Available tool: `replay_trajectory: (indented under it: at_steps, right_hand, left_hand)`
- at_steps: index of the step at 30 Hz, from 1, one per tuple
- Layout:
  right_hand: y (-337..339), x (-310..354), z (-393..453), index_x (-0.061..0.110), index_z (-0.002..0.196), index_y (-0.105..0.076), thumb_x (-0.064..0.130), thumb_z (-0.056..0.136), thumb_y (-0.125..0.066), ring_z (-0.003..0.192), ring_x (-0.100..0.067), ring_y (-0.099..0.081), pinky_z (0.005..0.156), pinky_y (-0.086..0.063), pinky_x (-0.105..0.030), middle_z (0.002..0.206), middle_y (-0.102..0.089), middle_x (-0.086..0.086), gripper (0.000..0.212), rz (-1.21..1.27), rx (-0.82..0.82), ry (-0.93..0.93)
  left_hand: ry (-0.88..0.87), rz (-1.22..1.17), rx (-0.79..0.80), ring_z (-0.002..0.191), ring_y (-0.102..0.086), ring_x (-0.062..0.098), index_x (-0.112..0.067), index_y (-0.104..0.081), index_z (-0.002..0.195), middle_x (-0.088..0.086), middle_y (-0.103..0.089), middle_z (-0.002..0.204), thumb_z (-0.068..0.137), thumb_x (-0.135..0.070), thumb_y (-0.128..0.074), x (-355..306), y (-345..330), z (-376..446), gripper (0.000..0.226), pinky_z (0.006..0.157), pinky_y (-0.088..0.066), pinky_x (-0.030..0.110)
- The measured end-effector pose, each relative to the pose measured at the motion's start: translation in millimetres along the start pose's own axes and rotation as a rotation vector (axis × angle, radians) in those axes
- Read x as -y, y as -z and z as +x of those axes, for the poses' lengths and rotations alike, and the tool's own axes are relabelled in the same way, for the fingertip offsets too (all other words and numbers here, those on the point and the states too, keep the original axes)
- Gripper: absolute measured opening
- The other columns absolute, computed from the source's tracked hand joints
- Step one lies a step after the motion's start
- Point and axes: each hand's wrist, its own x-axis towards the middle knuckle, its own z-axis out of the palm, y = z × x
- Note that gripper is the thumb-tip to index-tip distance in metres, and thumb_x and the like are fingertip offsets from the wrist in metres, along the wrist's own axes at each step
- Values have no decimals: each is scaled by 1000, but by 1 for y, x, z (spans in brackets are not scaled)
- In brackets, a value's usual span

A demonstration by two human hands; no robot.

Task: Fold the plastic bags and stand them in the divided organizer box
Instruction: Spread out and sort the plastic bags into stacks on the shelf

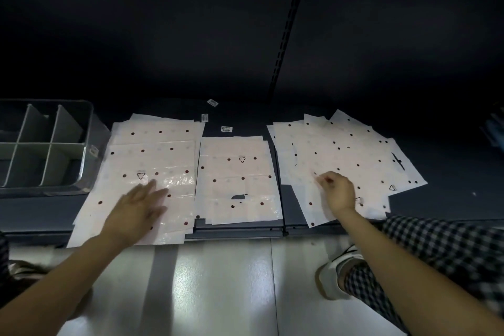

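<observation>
Flat white plastic bags with dark red dots lie in three piles on a low dark shelf: a left pile (152,155), a middle pile (237,172) and a fanned right pile (349,155). My left hand (136,207) hovers blurred over the left pile with its fingers spread flat. On the right pile my right hand (336,191) has its fingertips pinching the edge of a top bag. The clear divided organizer box (87,144) stands at the far left of the shelf, with grey dividers and no bags showing in its compartments.
The dark shelf (240,229) ends at a front lip above a glossy pale floor (218,286). Small white label stickers (225,129) lie behind the middle pile. My checked trouser leg and white shoe (335,275) are at the lower right.
</observation>
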Motion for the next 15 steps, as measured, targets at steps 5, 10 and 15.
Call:
replay_trajectory:
  at_steps: [5,10,15]
  right_hand:
    - [-27,54,-18,5,81,-69,10,86,-65,61,-10,-57,57,-43,-14,73,-66,0,8,196,159,57]
    - [-44,107,-41,10,71,-55,11,86,-66,45,-8,-60,50,-48,-19,51,-61,1,19,659,277,-117]
    - [-48,149,-64,5,83,-53,15,91,-60,70,-19,-70,80,-57,-30,68,-65,2,15,925,532,-170]
  left_hand:
    - [17,-113,13,144,-18,23,-25,-39,142,2,-23,156,94,-38,-51,-15,1,-1,51,116,-19,37]
    - [-145,-542,58,129,-40,10,-31,-45,135,-8,-41,145,84,-35,-67,-81,17,-6,56,105,-28,20]
    - [-76,-1007,212,117,-51,10,-35,-28,143,-4,-49,131,80,-27,-73,-135,14,-11,78,102,-41,28]
